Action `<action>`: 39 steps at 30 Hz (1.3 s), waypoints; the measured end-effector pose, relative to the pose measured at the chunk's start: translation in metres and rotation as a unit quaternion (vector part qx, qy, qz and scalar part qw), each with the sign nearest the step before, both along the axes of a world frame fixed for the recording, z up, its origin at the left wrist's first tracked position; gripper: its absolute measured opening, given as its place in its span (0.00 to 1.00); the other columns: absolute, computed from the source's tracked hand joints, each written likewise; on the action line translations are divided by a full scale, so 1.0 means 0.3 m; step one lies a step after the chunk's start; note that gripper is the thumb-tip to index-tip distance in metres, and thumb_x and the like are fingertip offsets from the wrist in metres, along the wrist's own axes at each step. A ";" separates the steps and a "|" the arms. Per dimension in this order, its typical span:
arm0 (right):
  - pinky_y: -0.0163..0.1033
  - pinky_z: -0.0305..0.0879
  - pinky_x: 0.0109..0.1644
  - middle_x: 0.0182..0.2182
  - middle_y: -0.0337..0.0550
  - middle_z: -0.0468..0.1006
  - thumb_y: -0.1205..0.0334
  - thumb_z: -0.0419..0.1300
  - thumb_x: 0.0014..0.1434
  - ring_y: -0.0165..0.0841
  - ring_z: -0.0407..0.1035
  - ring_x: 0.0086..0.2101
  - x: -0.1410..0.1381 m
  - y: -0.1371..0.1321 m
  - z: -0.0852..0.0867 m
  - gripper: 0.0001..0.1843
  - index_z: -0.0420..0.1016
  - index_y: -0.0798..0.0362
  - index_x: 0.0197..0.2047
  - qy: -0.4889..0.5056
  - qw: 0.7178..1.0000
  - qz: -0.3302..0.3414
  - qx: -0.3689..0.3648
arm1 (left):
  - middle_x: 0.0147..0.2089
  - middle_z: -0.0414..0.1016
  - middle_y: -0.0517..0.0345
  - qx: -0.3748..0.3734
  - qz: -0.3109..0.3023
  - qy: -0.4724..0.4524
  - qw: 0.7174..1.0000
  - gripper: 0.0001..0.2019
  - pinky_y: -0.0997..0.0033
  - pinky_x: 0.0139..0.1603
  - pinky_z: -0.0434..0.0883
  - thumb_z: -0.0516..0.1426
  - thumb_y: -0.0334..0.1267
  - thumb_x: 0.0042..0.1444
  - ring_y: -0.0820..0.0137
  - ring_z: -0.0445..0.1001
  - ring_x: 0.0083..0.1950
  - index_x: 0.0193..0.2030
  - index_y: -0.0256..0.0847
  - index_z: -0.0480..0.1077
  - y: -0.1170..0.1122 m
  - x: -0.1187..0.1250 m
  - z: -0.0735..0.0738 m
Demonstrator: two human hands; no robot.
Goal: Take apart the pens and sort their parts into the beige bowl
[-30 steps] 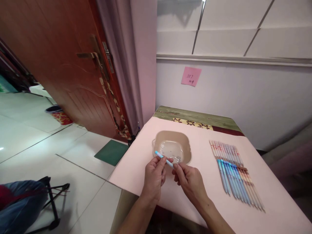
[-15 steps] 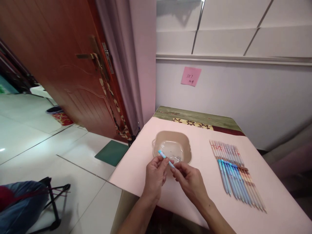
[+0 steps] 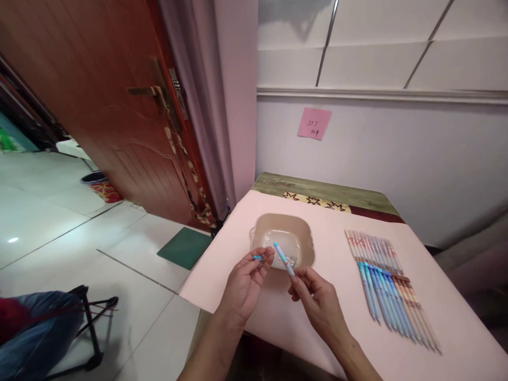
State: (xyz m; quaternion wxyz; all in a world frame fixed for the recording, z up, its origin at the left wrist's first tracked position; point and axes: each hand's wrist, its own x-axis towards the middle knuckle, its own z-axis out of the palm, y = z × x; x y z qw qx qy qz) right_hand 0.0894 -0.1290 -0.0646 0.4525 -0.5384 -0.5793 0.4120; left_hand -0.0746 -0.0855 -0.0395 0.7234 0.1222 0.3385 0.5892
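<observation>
Head view, R hand (image 3: 314,291) w/ pen (image 3: 283,258), pink note (image 3: 315,130) "357"

Left hand (image 3: 245,283) pinches small blue piece (image 3: 257,257). Right hand (image 3: 315,293) grips light-blue pen (image 3: 284,257), tilted, blue end up. Beige basin (image 3: 305,233) just beyond both hands, small whitish bits inside. Right of right hand: reddish pens (image 3: 373,250), nearer blue pens (image 3: 384,304), side by side on pink tabletop (image 3: 329,233).
</observation>
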 end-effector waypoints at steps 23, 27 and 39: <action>0.32 0.64 0.30 0.25 0.38 0.76 0.51 0.55 0.61 0.31 0.69 0.26 0.023 -0.019 -0.005 0.14 0.77 0.50 0.39 -0.128 0.991 -0.028 0.035 | 0.30 0.76 0.57 0.129 0.012 0.311 0.942 0.14 0.73 0.26 0.73 0.60 0.44 0.54 0.72 0.74 0.26 0.41 0.35 0.71 -0.013 -0.019 -0.009; 0.32 0.64 0.31 0.24 0.38 0.76 0.50 0.55 0.61 0.31 0.68 0.25 0.024 -0.019 -0.007 0.14 0.77 0.50 0.39 -0.131 0.990 -0.025 0.035 | 0.30 0.77 0.56 0.136 0.014 0.340 0.930 0.14 0.71 0.26 0.74 0.59 0.45 0.54 0.71 0.74 0.26 0.42 0.35 0.71 -0.015 -0.022 -0.006; 0.32 0.65 0.29 0.24 0.39 0.76 0.52 0.55 0.62 0.31 0.70 0.25 0.024 -0.031 -0.015 0.14 0.77 0.51 0.39 -0.129 0.991 -0.018 0.043 | 0.25 0.75 0.59 0.164 -0.003 0.388 0.907 0.14 0.72 0.26 0.73 0.58 0.44 0.56 0.72 0.73 0.24 0.42 0.36 0.72 -0.018 -0.031 0.000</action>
